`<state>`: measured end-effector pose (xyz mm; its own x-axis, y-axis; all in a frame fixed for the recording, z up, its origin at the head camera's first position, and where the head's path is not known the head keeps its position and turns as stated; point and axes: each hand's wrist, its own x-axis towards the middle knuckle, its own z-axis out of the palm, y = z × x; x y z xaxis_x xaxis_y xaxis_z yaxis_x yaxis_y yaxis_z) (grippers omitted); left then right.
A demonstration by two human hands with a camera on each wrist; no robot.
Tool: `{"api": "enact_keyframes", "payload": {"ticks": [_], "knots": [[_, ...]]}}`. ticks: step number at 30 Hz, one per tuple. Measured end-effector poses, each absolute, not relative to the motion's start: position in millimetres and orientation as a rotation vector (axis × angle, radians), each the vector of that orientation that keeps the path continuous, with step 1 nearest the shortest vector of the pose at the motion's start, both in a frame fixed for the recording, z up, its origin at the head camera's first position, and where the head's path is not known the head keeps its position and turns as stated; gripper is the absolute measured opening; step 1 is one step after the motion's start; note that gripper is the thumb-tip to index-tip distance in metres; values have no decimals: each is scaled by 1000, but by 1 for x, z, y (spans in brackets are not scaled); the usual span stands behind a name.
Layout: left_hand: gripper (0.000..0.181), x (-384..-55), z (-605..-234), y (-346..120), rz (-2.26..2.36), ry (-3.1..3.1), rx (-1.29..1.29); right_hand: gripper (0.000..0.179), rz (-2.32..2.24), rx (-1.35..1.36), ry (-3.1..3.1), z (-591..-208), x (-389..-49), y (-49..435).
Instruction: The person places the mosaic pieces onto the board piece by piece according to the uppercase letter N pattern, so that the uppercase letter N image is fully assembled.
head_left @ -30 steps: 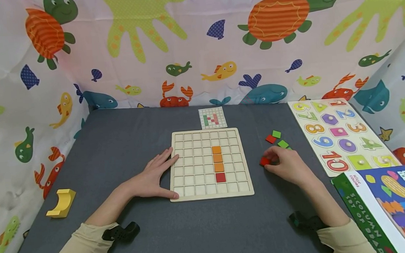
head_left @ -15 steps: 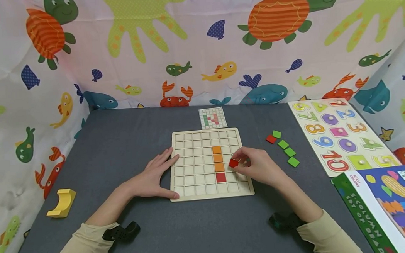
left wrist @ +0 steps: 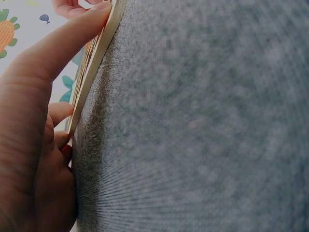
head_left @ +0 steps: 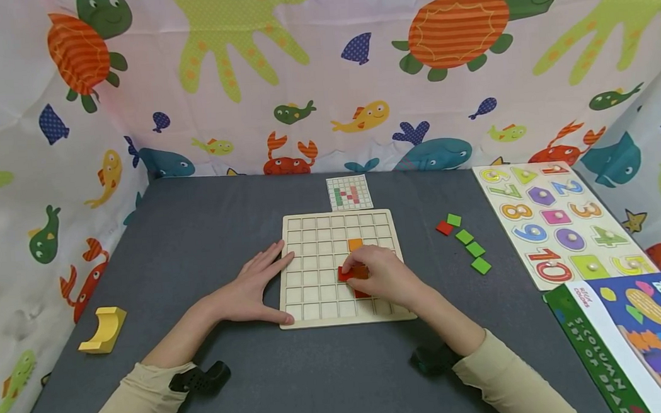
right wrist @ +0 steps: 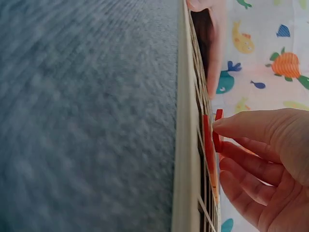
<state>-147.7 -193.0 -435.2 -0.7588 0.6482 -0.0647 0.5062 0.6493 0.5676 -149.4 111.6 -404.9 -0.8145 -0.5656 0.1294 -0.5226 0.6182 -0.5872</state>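
A wooden grid board [head_left: 313, 301] lies in the middle of the dark table. My left hand [head_left: 250, 290] rests along its left edge, fingers spread, with the thumb on the near corner. Between thumb and fingertips my right hand [head_left: 386, 276] pinches a red square tile [right wrist: 218, 130], close over the board just left of a column of tiles. At the top of that column an orange tile [head_left: 355, 244] shows; the lower ones are partly hidden by the hand, including a red tile [head_left: 362, 294] at the bottom.
Right of the board lie several green tiles [head_left: 474, 249] and a loose red tile [head_left: 444, 228]. A pattern card [head_left: 349, 193] sits behind the board. Further right are a number puzzle [head_left: 558, 218] and a box [head_left: 628, 340]. A yellow arched block [head_left: 104, 331] stands at left.
My right hand has carried the red tile from the loose pile leftward, over the board to the column's left side. The left hand has stayed on the board's edge.
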Motion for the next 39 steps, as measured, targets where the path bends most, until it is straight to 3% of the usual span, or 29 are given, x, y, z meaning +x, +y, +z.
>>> {"api": "enact_keyframes", "payload": {"ticks": [10, 22, 39], "knots": [[115, -148, -435, -192, 780, 2610, 940, 14, -928, -995, 2775, -407, -150, 110], [116, -148, -435, -191, 774, 2611, 929, 13, -1022, -878, 2797, -406, -153, 121], [116, -148, -436, -193, 773, 2618, 905, 18, -778, -81, 3174, -398, -189, 237]]}}
